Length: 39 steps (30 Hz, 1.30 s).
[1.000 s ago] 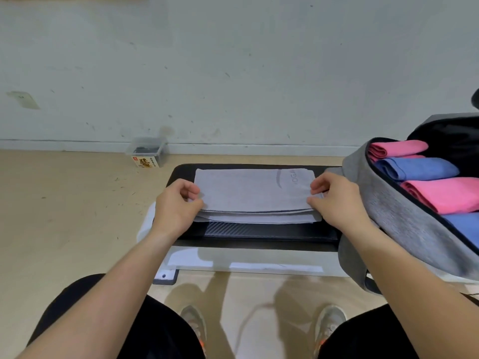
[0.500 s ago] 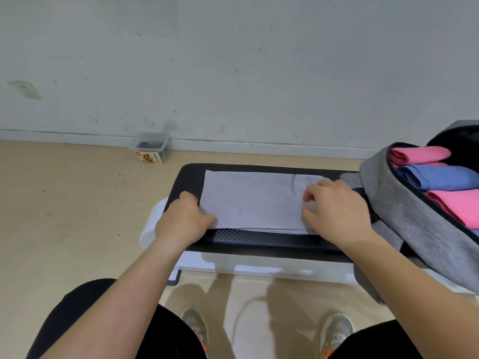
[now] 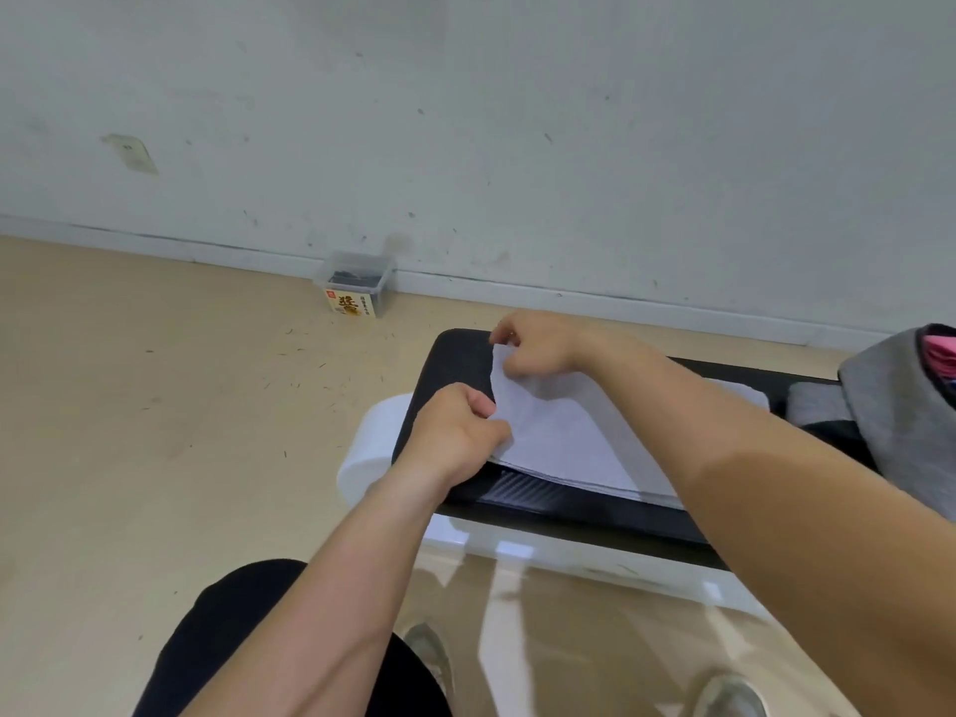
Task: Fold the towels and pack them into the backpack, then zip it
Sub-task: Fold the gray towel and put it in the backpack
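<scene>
Scuffed wall and tan floor back a black bench, where the grey towel lies. The left hand pinches its near-left corner; the right hand pinches the far-left corner, held raised. At the far right is the grey backpack — open, pink cloth inside

The only writing I can see is on the yellow label of the clear plastic box, left of centre by the wall: dark Chinese characters, too blurred for me to read.
</scene>
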Each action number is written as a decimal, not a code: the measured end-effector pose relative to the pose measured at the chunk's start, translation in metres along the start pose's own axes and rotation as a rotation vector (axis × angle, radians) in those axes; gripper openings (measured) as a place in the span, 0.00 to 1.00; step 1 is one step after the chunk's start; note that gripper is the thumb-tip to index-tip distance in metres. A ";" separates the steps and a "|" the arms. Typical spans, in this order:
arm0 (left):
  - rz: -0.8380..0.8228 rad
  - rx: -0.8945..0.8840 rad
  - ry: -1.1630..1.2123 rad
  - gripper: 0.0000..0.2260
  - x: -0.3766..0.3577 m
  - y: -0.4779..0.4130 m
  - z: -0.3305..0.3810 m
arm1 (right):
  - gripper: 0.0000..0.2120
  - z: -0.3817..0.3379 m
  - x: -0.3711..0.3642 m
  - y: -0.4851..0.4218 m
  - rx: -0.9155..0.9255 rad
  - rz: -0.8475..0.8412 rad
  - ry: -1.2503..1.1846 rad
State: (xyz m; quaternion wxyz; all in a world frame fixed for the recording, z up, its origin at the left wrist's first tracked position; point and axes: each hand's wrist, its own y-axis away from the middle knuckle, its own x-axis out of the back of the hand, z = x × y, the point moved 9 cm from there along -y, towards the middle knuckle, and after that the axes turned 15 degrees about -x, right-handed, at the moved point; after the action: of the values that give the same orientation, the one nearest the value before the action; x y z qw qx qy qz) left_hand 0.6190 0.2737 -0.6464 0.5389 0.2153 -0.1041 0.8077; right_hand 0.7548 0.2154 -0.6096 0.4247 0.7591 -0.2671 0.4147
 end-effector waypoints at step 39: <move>0.307 -0.721 -0.146 0.05 0.055 0.052 0.257 | 0.11 0.107 0.149 0.250 0.118 0.387 -1.079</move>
State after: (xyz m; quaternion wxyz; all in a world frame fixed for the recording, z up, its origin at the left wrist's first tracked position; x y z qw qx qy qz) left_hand 0.6143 0.1955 -0.3900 0.4439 0.0509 -0.4498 0.7733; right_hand 0.6855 -0.0097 -0.4078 0.1015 0.8231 -0.5563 0.0532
